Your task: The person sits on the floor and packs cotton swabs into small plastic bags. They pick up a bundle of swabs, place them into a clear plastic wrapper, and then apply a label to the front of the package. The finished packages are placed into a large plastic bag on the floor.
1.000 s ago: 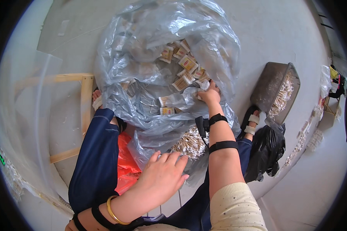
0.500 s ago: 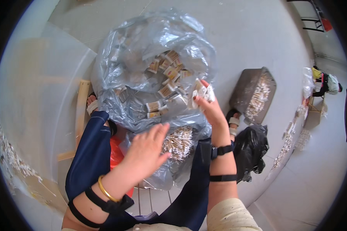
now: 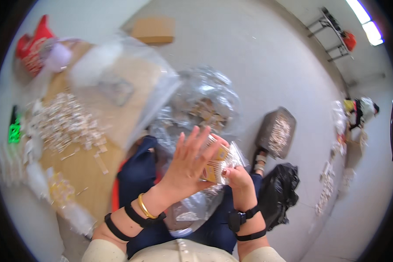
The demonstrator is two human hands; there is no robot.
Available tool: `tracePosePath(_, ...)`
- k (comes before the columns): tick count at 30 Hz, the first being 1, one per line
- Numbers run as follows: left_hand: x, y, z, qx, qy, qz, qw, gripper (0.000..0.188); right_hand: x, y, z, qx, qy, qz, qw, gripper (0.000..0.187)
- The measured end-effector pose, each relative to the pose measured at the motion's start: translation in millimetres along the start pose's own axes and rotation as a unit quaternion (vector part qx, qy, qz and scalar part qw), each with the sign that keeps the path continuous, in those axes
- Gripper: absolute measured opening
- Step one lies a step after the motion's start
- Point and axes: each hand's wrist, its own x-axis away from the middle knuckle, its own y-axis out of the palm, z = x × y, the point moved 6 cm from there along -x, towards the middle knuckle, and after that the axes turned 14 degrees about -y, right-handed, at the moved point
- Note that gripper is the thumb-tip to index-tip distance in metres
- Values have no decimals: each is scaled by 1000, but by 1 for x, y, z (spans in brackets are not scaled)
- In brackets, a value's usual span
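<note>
Head view: the left hand is raised with fingers spread flat against a small yellow-and-white packet, hiding most of it; the right hand pinches the packet from below, its fingertips partly hidden; beyond the fingers a clear plastic bag blurs
</note>
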Motion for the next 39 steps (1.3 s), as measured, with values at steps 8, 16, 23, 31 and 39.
tracePosePath(8, 163, -123, -57, 13, -102, 134, 986, 88, 18, 171, 136, -62, 149, -132, 978, 46)
tracePosePath(16, 291, -145, -166, -51, -342, 271, 898, 59, -2, 243, 257, 191, 194, -126, 954, 38)
tracePosePath(23, 310, -138, -224, -105, -360, 280, 884, 58, -21, 246, 285, 276, 92, -79, 953, 26)
tracePosePath(31, 265, -181, -266, -87, -291, 286, 909, 53, -70, 257, 271, 283, -37, -73, 956, 23)
tracePosePath(39, 315, -184, -229, -119, -331, 313, 882, 54, -31, 232, 206, 642, -215, -175, 715, 29)
